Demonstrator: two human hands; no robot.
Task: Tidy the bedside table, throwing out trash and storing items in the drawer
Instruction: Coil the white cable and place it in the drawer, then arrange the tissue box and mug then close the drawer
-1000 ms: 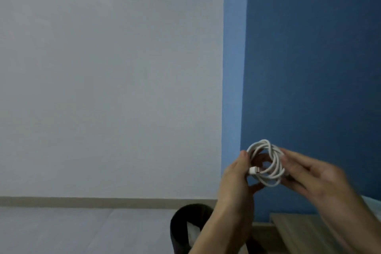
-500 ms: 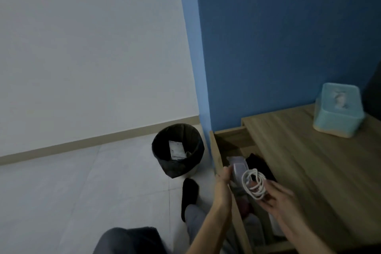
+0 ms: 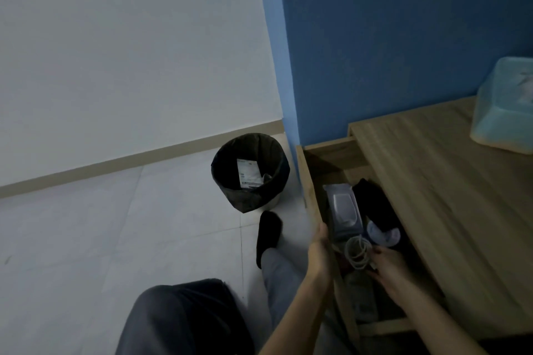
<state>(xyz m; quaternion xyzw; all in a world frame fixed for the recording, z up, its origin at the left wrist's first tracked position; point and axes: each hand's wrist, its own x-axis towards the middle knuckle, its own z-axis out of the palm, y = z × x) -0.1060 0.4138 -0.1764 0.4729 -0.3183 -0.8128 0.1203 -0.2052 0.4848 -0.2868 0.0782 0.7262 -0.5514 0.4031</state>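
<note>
Coiled white cable [image 3: 358, 251] — held low inside the open wooden drawer [image 3: 310, 181].

Dim room; white wall [image 3: 129, 52] meets blue wall [image 3: 389, 37]; pale tiled floor [image 3: 86, 239]

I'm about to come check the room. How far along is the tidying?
Nearly done, it seems. Paper trash sits in the bin, and the open drawer already holds a wipes pack. The right hand is lowering the coiled cable in while the left hand grips the drawer front. Left: closing the drawer; only a tissue box is on the tabletop.
</note>
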